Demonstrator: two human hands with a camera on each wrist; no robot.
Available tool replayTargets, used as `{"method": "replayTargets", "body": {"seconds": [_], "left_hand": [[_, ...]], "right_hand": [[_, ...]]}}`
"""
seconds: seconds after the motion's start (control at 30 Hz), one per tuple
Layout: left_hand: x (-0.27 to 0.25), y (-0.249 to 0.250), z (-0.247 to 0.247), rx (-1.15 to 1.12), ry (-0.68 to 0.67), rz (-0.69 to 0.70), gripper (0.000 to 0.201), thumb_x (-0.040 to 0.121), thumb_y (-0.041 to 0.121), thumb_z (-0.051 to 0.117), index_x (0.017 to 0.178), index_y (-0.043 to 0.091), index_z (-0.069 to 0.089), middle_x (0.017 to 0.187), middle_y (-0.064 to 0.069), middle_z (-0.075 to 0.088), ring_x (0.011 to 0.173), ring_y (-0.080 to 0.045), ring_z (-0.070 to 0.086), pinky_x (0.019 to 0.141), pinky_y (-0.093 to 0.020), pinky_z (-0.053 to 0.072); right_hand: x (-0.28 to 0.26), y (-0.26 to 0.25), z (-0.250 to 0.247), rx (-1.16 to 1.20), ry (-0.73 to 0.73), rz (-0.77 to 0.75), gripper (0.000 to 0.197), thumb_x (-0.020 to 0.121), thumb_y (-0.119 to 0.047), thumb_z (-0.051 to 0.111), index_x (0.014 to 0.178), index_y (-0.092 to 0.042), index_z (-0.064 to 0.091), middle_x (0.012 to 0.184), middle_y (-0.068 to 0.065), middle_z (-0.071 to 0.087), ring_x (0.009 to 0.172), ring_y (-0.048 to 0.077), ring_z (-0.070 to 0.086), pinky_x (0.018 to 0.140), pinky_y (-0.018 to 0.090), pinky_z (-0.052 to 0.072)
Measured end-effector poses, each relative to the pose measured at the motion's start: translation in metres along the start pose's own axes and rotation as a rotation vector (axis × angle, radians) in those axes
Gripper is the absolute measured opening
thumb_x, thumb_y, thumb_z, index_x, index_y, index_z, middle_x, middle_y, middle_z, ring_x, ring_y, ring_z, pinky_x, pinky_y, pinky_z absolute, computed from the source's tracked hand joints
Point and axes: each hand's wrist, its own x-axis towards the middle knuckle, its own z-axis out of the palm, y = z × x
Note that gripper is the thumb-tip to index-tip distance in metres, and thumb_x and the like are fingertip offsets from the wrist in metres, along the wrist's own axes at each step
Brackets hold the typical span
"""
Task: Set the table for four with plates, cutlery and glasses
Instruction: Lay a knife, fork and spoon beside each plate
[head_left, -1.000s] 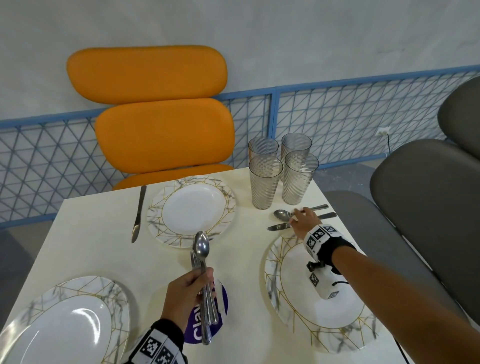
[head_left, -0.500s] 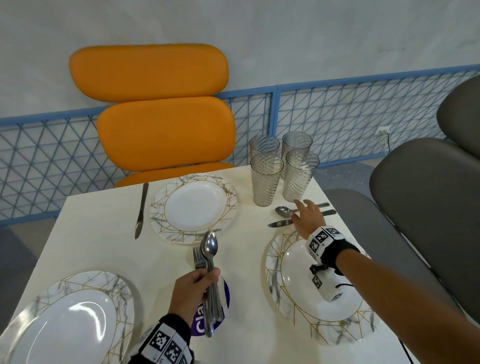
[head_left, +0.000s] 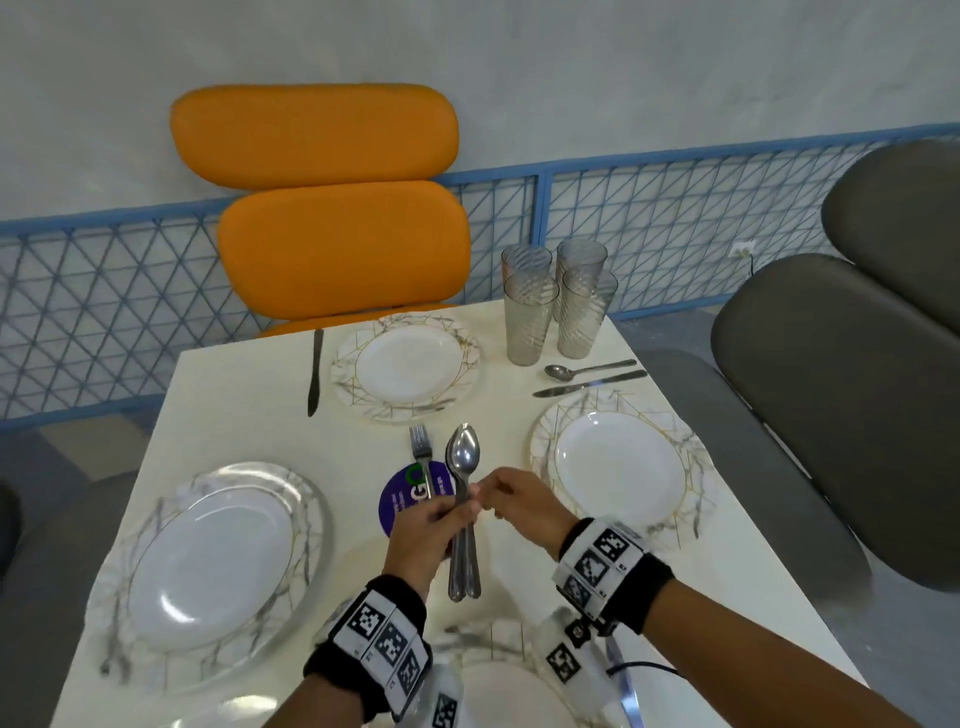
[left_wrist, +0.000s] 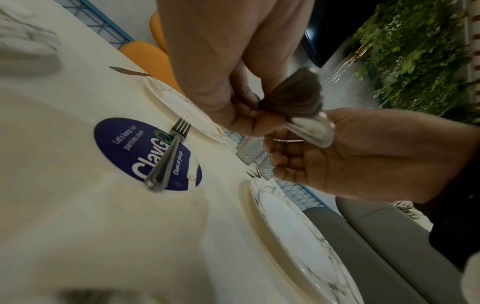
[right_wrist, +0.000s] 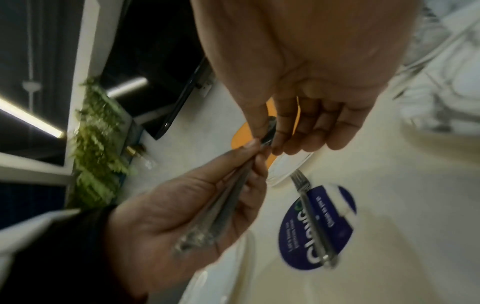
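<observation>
My left hand (head_left: 449, 514) grips a bundle of spoons (head_left: 464, 457) by the handles, bowls pointing away, above the table's middle. My right hand (head_left: 485, 496) meets it from the right, and its thumb and forefinger pinch a spoon's neck (right_wrist: 269, 131). One fork (head_left: 422, 454) lies loose on the purple round sticker (head_left: 400, 501); the left wrist view shows this fork (left_wrist: 166, 158) flat on the table. Marbled plates sit at the far side (head_left: 405, 369), the right (head_left: 618, 462), the left (head_left: 208, 556) and the near edge (head_left: 519, 691). Beside the right plate lie a spoon (head_left: 589, 369) and a knife (head_left: 589, 385).
Several ribbed glasses (head_left: 556, 306) stand bunched at the far right corner. Another knife (head_left: 314, 371) lies left of the far plate. An orange chair (head_left: 337, 249) faces the far edge, a grey chair (head_left: 831, 389) the right. The white table (head_left: 244, 415) ends close behind the glasses.
My right hand left the spoon by the glasses and came back to pinch the cutlery in my left hand. The fork has gone from my left hand to the sticker.
</observation>
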Motion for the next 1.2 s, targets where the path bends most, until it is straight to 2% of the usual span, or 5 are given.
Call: {"method": "replayTargets", "body": {"seconds": [0.47,0.63,0.9,1.03,1.2], "left_hand": [[-0.115,-0.015,-0.034,-0.094,-0.029,0.030,0.017,0.085,0.014,0.064,0.093,0.000,0.067,0.073,-0.006,0.055,0.061,-0.012,0.052,0.049,-0.017,0.051],[-0.130,-0.026,-0.053,-0.091,0.027,0.010,0.008,0.086,0.014,0.063,0.089,0.009,0.068,0.075,-0.004,0.053,0.067,-0.013,0.050,0.057,-0.021,0.048],[-0.139,-0.035,-0.046,-0.122,0.071,-0.002,0.015,0.088,0.005,0.058,0.099,0.000,0.066,0.073,-0.003,0.051,0.063,-0.010,0.043,0.040,-0.013,0.036],[-0.143,-0.035,-0.038,-0.121,0.066,0.008,0.017,0.088,0.006,0.058,0.101,0.000,0.066,0.075,-0.003,0.052,0.064,-0.010,0.044,0.041,-0.013,0.037],[-0.145,-0.038,-0.032,-0.103,0.066,0.009,0.016,0.088,0.008,0.058,0.099,0.001,0.067,0.075,-0.003,0.052,0.066,-0.011,0.045,0.043,-0.014,0.038]], "right_hand": [[-0.115,-0.009,0.017,0.513,0.073,0.213,0.020,0.092,-0.004,0.049,0.075,-0.007,0.058,0.070,0.004,0.053,0.061,0.012,0.047,0.060,0.020,0.045],[-0.152,0.036,-0.022,0.314,0.190,0.290,0.019,0.090,-0.002,0.051,0.073,-0.006,0.060,0.069,0.006,0.056,0.055,0.011,0.043,0.053,0.019,0.041],[-0.203,0.140,-0.050,-0.127,0.197,0.557,0.020,0.088,-0.003,0.056,0.067,-0.004,0.059,0.060,0.008,0.052,0.050,0.016,0.041,0.049,0.021,0.037],[-0.208,0.159,-0.042,-0.302,0.204,0.586,0.009,0.085,-0.008,0.061,0.078,-0.003,0.065,0.057,0.007,0.054,0.052,0.016,0.048,0.057,0.024,0.045],[-0.210,0.159,-0.034,-0.481,0.283,0.495,0.014,0.084,-0.016,0.063,0.077,-0.006,0.069,0.076,0.009,0.067,0.083,0.027,0.064,0.078,0.032,0.052]]}}
